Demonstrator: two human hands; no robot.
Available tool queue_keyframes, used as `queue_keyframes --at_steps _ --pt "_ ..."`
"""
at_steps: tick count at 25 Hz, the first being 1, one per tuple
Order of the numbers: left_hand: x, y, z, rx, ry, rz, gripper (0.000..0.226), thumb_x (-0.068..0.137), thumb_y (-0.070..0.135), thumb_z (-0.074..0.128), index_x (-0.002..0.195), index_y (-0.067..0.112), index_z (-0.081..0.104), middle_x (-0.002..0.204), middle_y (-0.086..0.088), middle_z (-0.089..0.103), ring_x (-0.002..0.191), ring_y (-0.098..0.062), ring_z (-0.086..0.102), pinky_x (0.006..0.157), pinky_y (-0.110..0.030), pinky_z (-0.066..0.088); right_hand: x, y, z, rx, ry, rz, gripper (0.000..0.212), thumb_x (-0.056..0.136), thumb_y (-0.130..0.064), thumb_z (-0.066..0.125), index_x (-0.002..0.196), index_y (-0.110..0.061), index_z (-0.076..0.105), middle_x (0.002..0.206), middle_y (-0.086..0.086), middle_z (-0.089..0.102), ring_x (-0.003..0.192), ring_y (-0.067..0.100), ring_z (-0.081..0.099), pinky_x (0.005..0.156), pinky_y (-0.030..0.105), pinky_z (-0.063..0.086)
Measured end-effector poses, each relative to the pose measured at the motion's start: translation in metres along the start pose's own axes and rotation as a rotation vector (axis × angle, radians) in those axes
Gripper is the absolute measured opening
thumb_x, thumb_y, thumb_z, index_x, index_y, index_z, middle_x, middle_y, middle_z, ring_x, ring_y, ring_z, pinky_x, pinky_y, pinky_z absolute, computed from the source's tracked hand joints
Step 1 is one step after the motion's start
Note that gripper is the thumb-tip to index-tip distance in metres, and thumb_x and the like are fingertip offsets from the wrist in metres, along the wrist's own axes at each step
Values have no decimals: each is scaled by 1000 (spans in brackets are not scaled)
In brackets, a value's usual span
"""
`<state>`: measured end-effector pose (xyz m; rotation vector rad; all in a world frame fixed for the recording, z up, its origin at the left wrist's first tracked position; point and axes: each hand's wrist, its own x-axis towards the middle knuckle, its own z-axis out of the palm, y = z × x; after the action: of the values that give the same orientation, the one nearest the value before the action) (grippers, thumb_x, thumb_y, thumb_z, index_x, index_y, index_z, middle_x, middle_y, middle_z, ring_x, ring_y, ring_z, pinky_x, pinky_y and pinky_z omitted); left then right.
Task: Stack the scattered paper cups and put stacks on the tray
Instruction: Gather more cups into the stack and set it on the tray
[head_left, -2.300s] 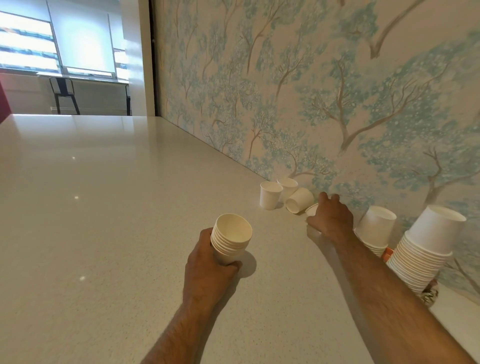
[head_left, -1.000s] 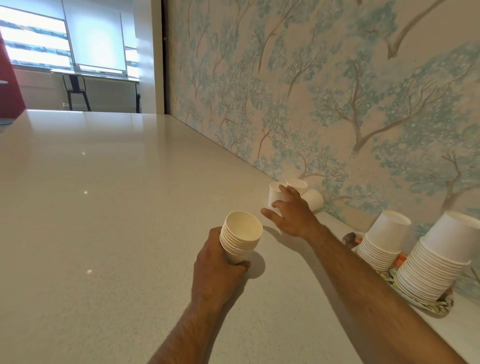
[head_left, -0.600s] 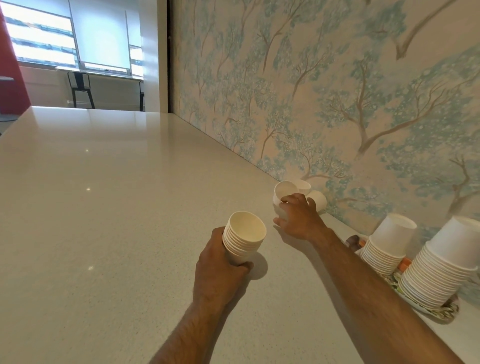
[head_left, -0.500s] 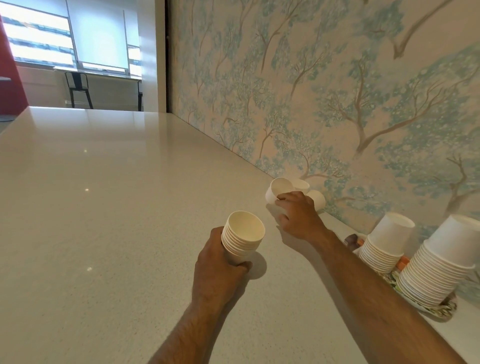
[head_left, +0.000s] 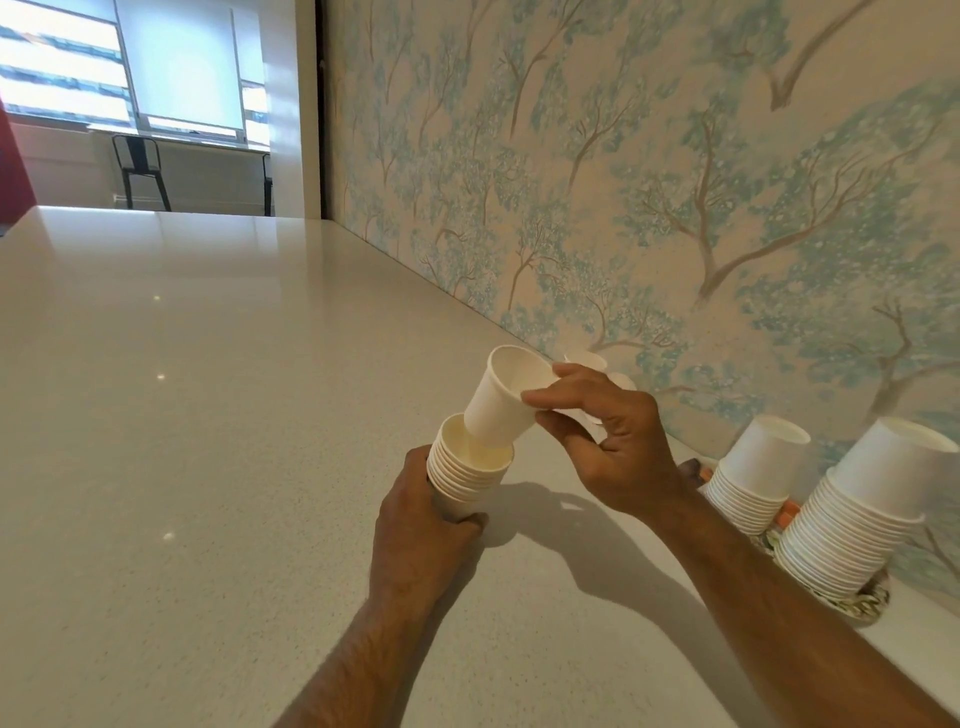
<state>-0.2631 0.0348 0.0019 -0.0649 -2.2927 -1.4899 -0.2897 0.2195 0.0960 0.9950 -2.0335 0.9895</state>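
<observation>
My left hand (head_left: 423, 525) grips a short stack of white paper cups (head_left: 467, 475) standing on the counter. My right hand (head_left: 608, 441) pinches a single white paper cup (head_left: 501, 397) by its rim, tilted, with its base dipping into the stack's top cup. Behind my right hand, two loose cups (head_left: 589, 361) lie by the wall, mostly hidden. On the right, two tall upside-down cup stacks (head_left: 753, 473) (head_left: 857, 514) rest on a patterned tray (head_left: 860, 603).
The pale speckled counter (head_left: 182, 415) runs far to the left and back. A wall with tree-patterned paper (head_left: 675, 182) borders it on the right. A dark chair (head_left: 140, 169) stands under a window in the distance.
My right hand has lifted one cup from the group by the wall and brought it left and nearer, onto the stack in my left hand. The left hand has stayed in place.
</observation>
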Motion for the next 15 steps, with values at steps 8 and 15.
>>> queue_keyframes --at_steps 8,15 --pt "1 -4 1 3 4 25 75 61 22 87 123 30 44 101 18 55 86 1 56 67 -10 40 -13 15 25 -26 -395 -55 33 83 0 66 115 -10 72 111 4 73 103 17 67 101 43 49" --pt "2 -5 0 1 4 -1 71 59 23 88 115 34 45 99 18 57 90 -4 59 72 -18 47 5 55 17 -60 201 462 16 83 -22 76 97 -15 75 99 -4 72 97 11 65 85 33 53"
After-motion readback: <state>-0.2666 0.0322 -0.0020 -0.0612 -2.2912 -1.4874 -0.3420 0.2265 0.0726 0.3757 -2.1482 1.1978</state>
